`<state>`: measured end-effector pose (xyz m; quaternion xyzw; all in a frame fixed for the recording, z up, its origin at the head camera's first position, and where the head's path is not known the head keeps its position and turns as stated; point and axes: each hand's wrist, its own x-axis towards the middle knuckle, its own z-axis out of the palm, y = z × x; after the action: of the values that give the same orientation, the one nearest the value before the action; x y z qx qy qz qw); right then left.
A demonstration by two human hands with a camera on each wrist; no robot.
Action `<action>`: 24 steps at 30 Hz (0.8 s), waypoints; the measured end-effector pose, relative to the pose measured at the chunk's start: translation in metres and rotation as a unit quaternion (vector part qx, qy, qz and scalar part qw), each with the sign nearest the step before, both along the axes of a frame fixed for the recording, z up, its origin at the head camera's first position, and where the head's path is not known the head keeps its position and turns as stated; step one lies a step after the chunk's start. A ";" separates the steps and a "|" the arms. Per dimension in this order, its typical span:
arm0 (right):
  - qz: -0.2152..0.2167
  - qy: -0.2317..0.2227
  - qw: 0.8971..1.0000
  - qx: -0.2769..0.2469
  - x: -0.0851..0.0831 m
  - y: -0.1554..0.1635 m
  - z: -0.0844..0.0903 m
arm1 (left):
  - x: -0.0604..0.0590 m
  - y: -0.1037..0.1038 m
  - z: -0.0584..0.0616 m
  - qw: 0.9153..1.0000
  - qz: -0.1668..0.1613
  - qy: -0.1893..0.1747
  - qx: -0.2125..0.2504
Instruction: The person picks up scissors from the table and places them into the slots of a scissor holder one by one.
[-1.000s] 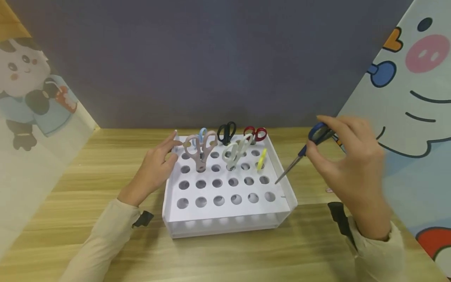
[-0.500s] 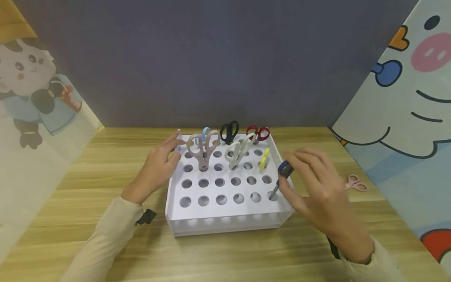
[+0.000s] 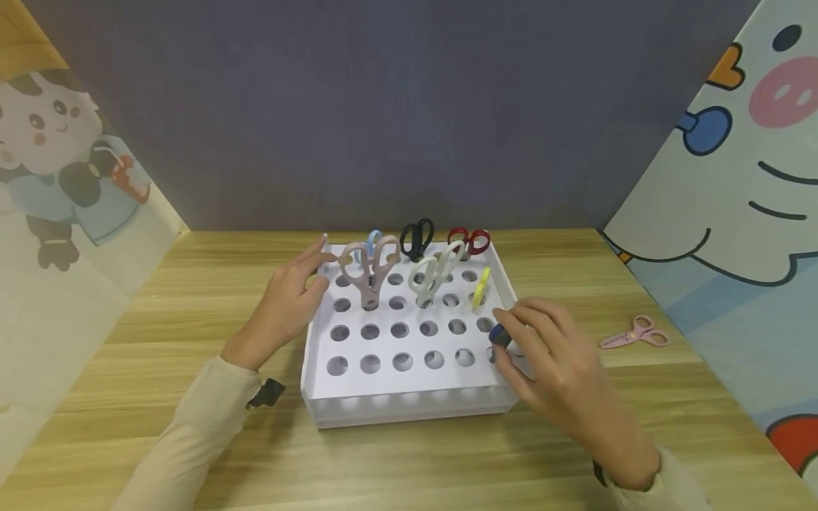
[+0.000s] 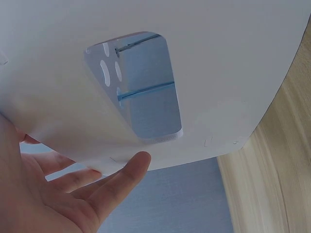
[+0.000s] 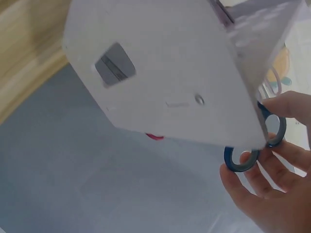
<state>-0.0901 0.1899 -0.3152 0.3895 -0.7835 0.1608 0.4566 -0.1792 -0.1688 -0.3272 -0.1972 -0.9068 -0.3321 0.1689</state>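
My right hand [image 3: 559, 355] pinches the blue handle loops of a pair of scissors [image 3: 500, 336] at the front right corner of a white perforated rack [image 3: 383, 387]. The blades are out of sight below the handles. In the right wrist view, both blue loops [image 5: 241, 162] show among the fingertips at the rack's edge. My left hand [image 3: 277, 305] rests against the rack's back left corner with fingers fairly straight. In the left wrist view, one fingertip [image 4: 142, 160] touches the outer side wall [image 4: 209, 87], near a cut-out window.
Upright in the rack are scissors with mauve [image 3: 369, 284], white [image 3: 427, 277], yellow [image 3: 481, 287], light blue [image 3: 375, 240], black [image 3: 417, 243] and red handles [image 3: 469, 243]. Pink scissors [image 3: 635, 333] lie on the wooden table right of the rack. A grey panel [image 3: 396, 113] stands behind.
My right hand has moved left and down from beside the rack, lowering the blue-handled scissors at the front right corner. The pink scissors have come into view. My left hand stays at the rack.
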 end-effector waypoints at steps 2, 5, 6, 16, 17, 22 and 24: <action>0.002 0.005 1.000 0.005 0.000 -0.001 -0.004 | 0.000 0.000 0.000 1.000 0.000 0.000 -0.001; 0.003 0.009 1.000 0.006 0.000 -0.003 -0.008 | 0.000 0.000 -0.001 1.000 0.001 -0.002 0.000; 0.004 0.009 1.000 0.006 0.000 -0.003 -0.009 | 0.000 0.000 -0.001 1.000 0.001 -0.003 0.000; 0.026 -0.020 0.999 -0.023 0.010 0.000 -0.009 | -0.002 0.000 -0.002 1.000 -0.002 -0.001 0.004; 0.031 -0.022 0.999 -0.029 0.011 0.001 -0.009 | -0.002 0.000 -0.002 1.000 -0.002 -0.001 0.003; 0.049 -0.010 0.996 -0.079 0.015 0.007 -0.007 | -0.002 0.000 -0.001 1.000 0.001 0.000 -0.001; 0.049 0.006 0.993 -0.103 0.014 0.010 -0.007 | -0.002 0.000 -0.001 1.000 0.002 -0.001 -0.001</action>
<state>-0.0759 0.2000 -0.3222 0.3793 -0.7398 0.2610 0.4906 -0.1807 -0.1689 -0.3281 -0.1951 -0.9078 -0.3309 0.1685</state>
